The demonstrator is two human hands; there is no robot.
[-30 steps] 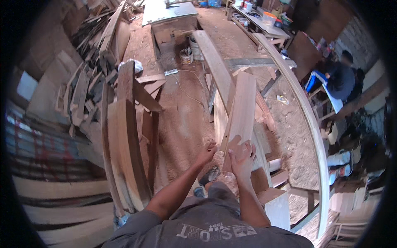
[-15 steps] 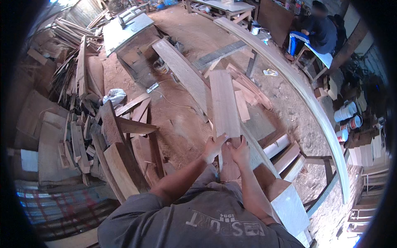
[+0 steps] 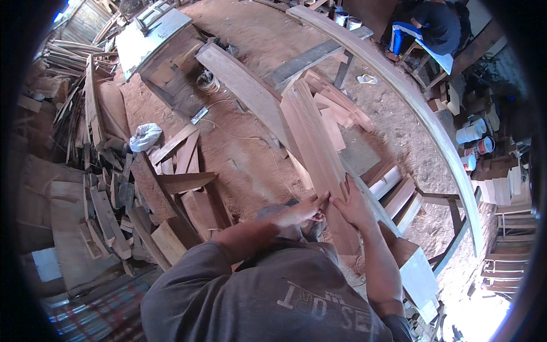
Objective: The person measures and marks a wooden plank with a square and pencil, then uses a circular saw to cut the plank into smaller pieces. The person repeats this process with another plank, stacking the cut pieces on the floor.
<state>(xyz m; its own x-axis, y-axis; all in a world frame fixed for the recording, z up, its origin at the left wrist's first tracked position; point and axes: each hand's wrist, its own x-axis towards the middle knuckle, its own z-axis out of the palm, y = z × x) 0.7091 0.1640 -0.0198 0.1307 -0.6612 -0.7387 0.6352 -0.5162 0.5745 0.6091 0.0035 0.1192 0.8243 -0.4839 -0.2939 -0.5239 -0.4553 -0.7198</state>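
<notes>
A long reddish-brown wooden board (image 3: 317, 145) slants away from my body, its near end close to my shirt. Long lines run along its left side, where an edge shows. My right hand (image 3: 354, 206) grips the board's right side, with the thumb lying across the top face. At the left edge, my left hand (image 3: 307, 211) is curled with its fingertips against the wood; it is slightly blurred, and part of its grip is hidden. Beneath and beside the board runs a longer plank (image 3: 245, 85).
Offcuts (image 3: 108, 216) and thick timber pieces (image 3: 171, 239) crowd the left. A long pale beam (image 3: 410, 108) curves along the right. Thin boards (image 3: 336, 108) lie beyond my hands. A person (image 3: 436, 28) sits at the far right, near white buckets (image 3: 470, 134).
The board has tilted, showing its left edge, and its near end has swung right. Both hands have shifted right with it; my left hand has moved to the board's edge.
</notes>
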